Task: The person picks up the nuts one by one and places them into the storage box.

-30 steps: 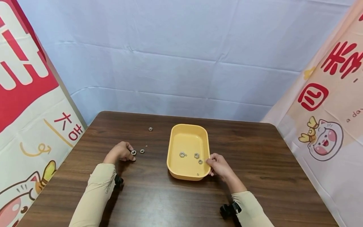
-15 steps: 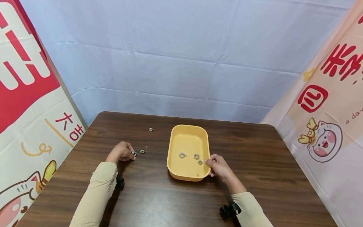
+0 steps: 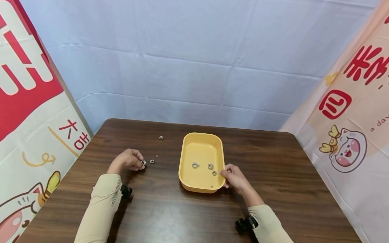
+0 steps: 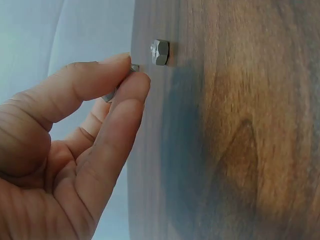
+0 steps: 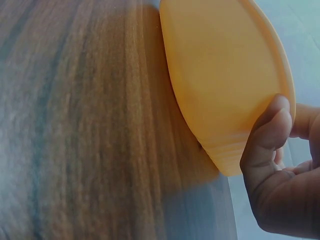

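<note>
My left hand [image 3: 129,161] pinches a small metal nut [image 3: 144,162] between thumb and forefinger, just above the brown table [image 3: 170,209]. In the left wrist view the nut [image 4: 133,68] peeks out between the fingertips [image 4: 131,80], and a second nut [image 4: 160,52] lies on the wood just beyond. That second nut [image 3: 152,161] lies right of my left hand. My right hand [image 3: 234,177] holds the right rim of a yellow tray [image 3: 200,141]; its thumb [image 5: 267,132] presses the tray's outer wall [image 5: 220,85]. Three nuts [image 3: 210,166] and a tiny one lie inside the tray.
Another nut [image 3: 161,137] lies near the table's far edge and a tiny one [image 3: 156,156] sits between it and my left hand. Printed banners [image 3: 27,111] stand close at the left and right, with a pale blue cloth [image 3: 194,67] behind the table.
My left hand has closed its fingers on the nut it was touching and lifted it slightly off the table. The right hand and tray have stayed put.
</note>
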{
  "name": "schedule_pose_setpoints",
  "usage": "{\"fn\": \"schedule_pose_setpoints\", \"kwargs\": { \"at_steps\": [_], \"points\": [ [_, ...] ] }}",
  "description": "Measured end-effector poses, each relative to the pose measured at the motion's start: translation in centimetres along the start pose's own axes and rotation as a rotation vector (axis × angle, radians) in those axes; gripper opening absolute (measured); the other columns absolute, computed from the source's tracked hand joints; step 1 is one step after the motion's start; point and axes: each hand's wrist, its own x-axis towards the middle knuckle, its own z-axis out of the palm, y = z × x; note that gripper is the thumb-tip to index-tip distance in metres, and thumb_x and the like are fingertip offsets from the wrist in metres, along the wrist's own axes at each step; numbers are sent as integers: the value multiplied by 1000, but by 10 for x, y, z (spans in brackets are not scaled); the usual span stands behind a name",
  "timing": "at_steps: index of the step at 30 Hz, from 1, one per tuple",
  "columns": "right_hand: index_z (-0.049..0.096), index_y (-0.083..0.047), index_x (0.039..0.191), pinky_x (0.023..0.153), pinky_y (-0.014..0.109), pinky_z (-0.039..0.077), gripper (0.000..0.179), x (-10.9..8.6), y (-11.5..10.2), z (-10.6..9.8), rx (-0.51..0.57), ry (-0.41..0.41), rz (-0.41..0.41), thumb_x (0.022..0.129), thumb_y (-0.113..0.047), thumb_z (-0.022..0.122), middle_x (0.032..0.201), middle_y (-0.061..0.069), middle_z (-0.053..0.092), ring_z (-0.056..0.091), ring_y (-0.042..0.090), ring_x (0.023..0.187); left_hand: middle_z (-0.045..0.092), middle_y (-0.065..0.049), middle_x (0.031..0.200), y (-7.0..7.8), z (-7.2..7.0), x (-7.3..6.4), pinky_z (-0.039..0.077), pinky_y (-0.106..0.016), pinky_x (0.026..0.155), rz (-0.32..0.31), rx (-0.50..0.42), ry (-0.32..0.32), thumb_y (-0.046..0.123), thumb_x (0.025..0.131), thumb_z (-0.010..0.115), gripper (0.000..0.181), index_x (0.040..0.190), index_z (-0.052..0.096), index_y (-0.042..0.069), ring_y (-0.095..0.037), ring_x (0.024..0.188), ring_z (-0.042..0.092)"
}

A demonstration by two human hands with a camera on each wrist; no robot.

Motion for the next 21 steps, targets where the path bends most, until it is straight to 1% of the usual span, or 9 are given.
{"fn": "schedule_pose_setpoints", "kwargs": {
  "at_steps": [2, 6, 11, 16, 21],
  "points": [
    [44, 5, 89, 37, 22, 40, 6, 0, 0, 1, 2, 5, 2, 87, 2, 49, 58, 11, 52, 47, 11, 39, 64, -7, 68, -1, -1, 1, 54, -34, 61, 3, -11, -10, -15, 68, 67, 24, 85, 55, -3, -20, 65, 65],
    [45, 4, 89, 37, 21, 39, 7, 1, 1, 3, 3, 25, 0, 86, 1, 49, 58, 10, 52, 46, 10, 39, 63, -6, 68, -1, -1, 0, 54, -33, 60, 9, -15, -7, -15, 67, 68, 25, 84, 56, -3, -18, 63, 64],
    [45, 5, 89, 37, 22, 39, 7, 1, 3, 3, 7, 32, -12, 85, 1, 49, 59, 14, 52, 46, 11, 38, 66, -12, 72, 3, 3, -5, 54, -36, 63, 29, -5, -7, -13, 68, 67, 23, 84, 55, -3, -21, 67, 66],
    [44, 6, 90, 37, 22, 39, 8, 0, 2, 1, 19, 29, -19, 86, 1, 49, 60, 15, 52, 46, 11, 39, 68, -14, 75, 10, 8, -11, 54, -38, 65, 61, 11, -23, -10, 70, 67, 20, 84, 55, -3, -21, 69, 66],
    [44, 6, 90, 37, 22, 40, 8, -1, 2, 2, 0, 26, -15, 86, 1, 49, 59, 12, 52, 46, 11, 39, 68, -13, 74, 18, 19, -16, 54, -36, 63, 82, 51, -22, -6, 72, 67, 15, 82, 55, -3, -20, 66, 65]
  ]
}}
